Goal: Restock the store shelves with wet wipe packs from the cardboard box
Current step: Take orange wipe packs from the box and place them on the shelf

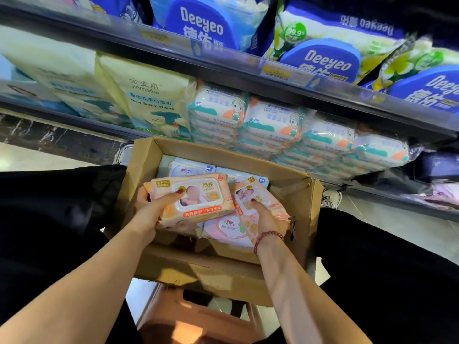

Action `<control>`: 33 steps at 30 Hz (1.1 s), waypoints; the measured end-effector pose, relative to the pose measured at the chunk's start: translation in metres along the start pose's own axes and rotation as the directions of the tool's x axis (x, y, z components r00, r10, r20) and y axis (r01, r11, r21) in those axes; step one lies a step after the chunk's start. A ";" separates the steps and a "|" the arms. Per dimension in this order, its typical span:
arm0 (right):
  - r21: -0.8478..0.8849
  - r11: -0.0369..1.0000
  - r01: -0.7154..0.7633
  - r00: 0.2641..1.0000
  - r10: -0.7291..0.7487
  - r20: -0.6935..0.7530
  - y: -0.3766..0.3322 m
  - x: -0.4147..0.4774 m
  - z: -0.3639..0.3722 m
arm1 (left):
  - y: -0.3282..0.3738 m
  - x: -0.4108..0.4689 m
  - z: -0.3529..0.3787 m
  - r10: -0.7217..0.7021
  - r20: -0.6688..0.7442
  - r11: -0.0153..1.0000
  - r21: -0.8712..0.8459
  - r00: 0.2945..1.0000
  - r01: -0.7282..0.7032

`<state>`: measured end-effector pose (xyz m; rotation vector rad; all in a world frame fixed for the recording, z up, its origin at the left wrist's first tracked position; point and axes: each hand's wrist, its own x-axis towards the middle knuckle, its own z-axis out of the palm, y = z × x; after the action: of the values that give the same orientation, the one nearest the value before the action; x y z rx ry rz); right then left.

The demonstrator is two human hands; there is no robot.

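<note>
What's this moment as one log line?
left hand grips peach wipe pack; right hand grips second peach pack; over brown cardboard box

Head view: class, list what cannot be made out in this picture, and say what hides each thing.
Head view throughout.
- Packs left in the cardboard box: lower layers hidden by the left peach pack and right peach pack held above them.
- Left hand grip: most of the fingers hidden behind its pack.
- Price labels on the shelf rail: blurred.
- Deeyeo packs: cut off by the top edge.
</note>
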<state>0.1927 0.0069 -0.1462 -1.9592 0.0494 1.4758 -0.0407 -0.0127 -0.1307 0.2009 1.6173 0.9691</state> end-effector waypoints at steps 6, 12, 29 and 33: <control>0.096 0.995 0.036 0.998 -0.039 0.038 -0.018 -0.031 0.000 | 0.014 -0.016 -0.001 0.065 0.049 0.998 -0.003 0.997 -0.065; 0.197 0.955 0.220 0.959 -0.249 0.135 -0.049 -0.091 -0.019 | 0.059 -0.051 -0.002 0.152 0.170 0.981 -0.143 0.974 -0.129; 0.381 0.638 0.670 0.541 -0.770 0.339 -0.167 -0.250 -0.141 | 0.206 -0.207 0.022 0.571 0.417 0.821 -0.290 0.707 -0.491; 0.447 0.513 0.733 0.435 -0.858 0.272 -0.207 -0.273 -0.167 | 0.228 -0.228 0.038 0.612 0.433 0.790 -0.383 0.662 -0.479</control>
<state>0.3206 -0.0182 0.2123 -1.0410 -0.7863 1.1096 -0.0209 0.0139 0.1919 0.7714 0.8977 1.4094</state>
